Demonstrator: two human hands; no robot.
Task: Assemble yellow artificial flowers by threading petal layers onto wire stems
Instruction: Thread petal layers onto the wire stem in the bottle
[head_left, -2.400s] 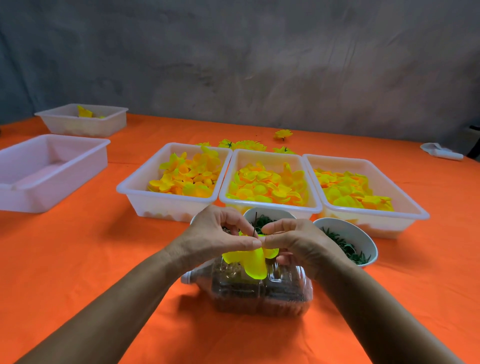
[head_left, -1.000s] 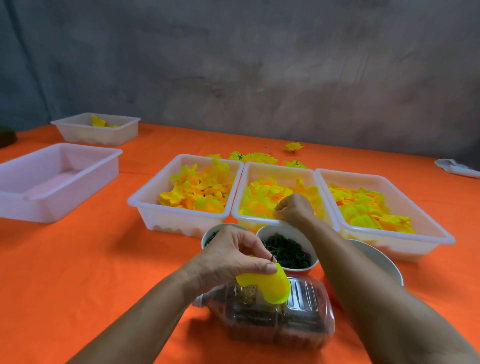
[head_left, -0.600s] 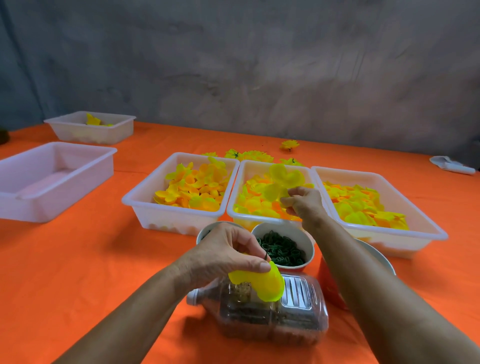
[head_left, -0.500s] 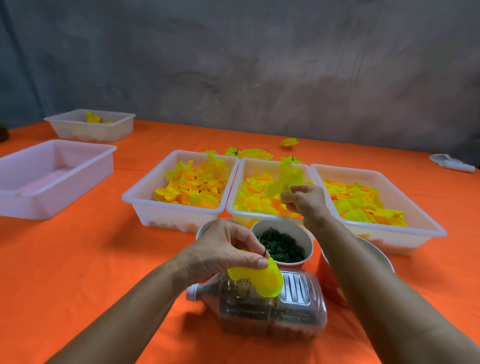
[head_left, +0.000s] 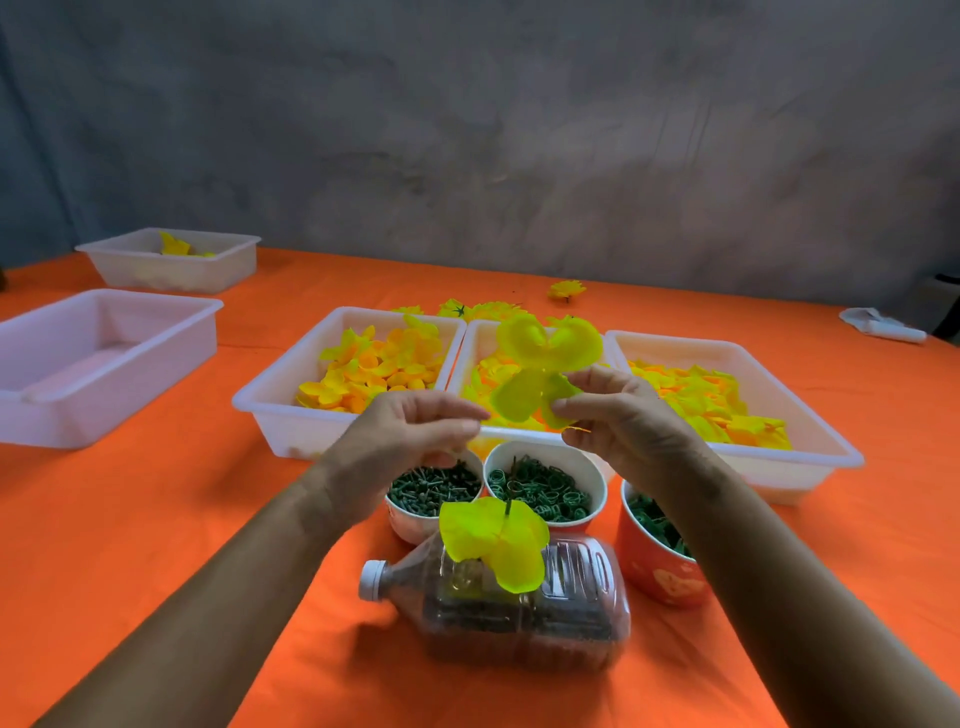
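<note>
A yellow-green fabric petal layer with four rounded lobes (head_left: 543, 371) is held up in the air above the middle of three white plastic trays, in front of the person. The right hand (head_left: 618, 415) pinches its lower right lobe between thumb and fingertips. The left hand (head_left: 410, 441) reaches toward the layer's lower left lobe with thumb and fingers extended close together; whether it touches the petal cannot be told, and it grips nothing clearly.

Below the hands, a second yellow-green petal layer (head_left: 496, 540) sits threaded on a thin dark wire stem (head_left: 507, 509) that stands upright out of a clear plastic bottle lying on its side (head_left: 519, 608), white cap pointing left.

Just behind the bottle stand three round cups of small dark green parts: a left cup (head_left: 434, 491), a middle cup (head_left: 545, 491) holding coil-like pieces, and a red cup (head_left: 654, 551) to the right.

Behind them, the left tray (head_left: 291, 400), middle tray (head_left: 472, 348) and right tray (head_left: 810, 441) hold heaps of yellow and orange petals. Finished yellow flowers (head_left: 483, 309) lie on the orange tablecloth (head_left: 156, 519) beyond. Two more white trays (head_left: 104, 353) sit far left.
</note>
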